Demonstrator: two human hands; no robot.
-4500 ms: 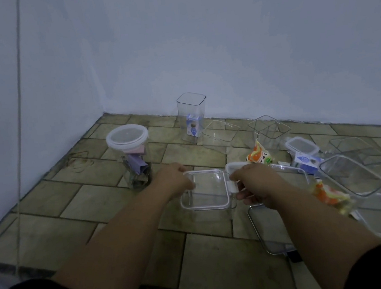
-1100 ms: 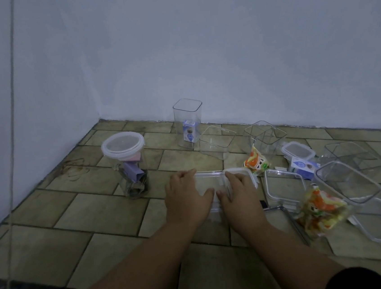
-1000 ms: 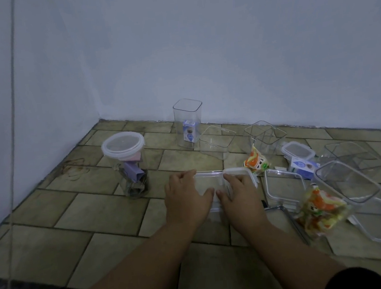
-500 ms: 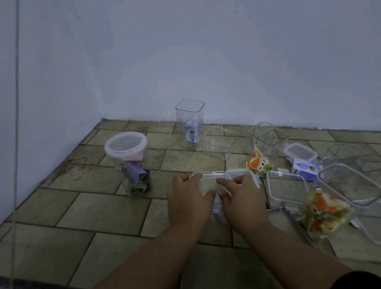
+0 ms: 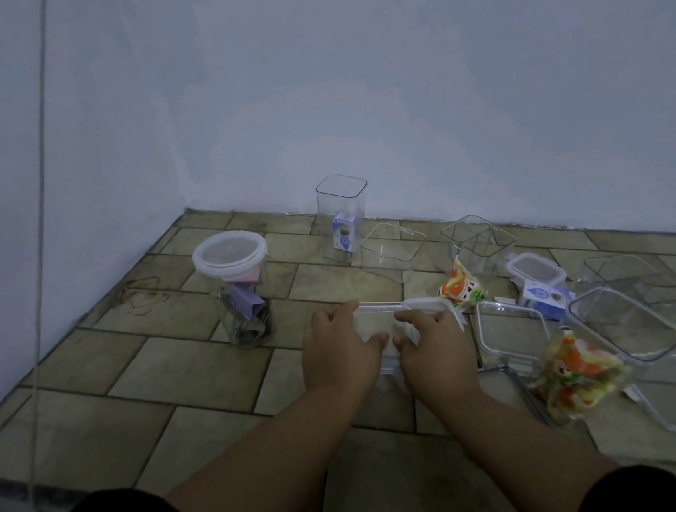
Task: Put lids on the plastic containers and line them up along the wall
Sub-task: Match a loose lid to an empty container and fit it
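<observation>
A: What is shown at centre?
B: A lid (image 5: 412, 304) is held over a box (image 5: 380, 334) on the floor (image 5: 173, 373), well short of the wall (image 5: 395, 103). The left hand (image 5: 338, 349) and right hand (image 5: 435, 339) are curled on it, thumbs nearly touching.

A: How is seating best done?
B: Corners are aligned first; then the edges are pressed evenly until closed.

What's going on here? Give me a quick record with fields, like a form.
setting: tiled floor in a wall corner
left hand: pressing on the clear box
right hand: pressing on the same box
clear box: white lid on top, not clearly sealed
round jar: lidded, upright
tall container: open, near wall
snack packets: right side
</observation>
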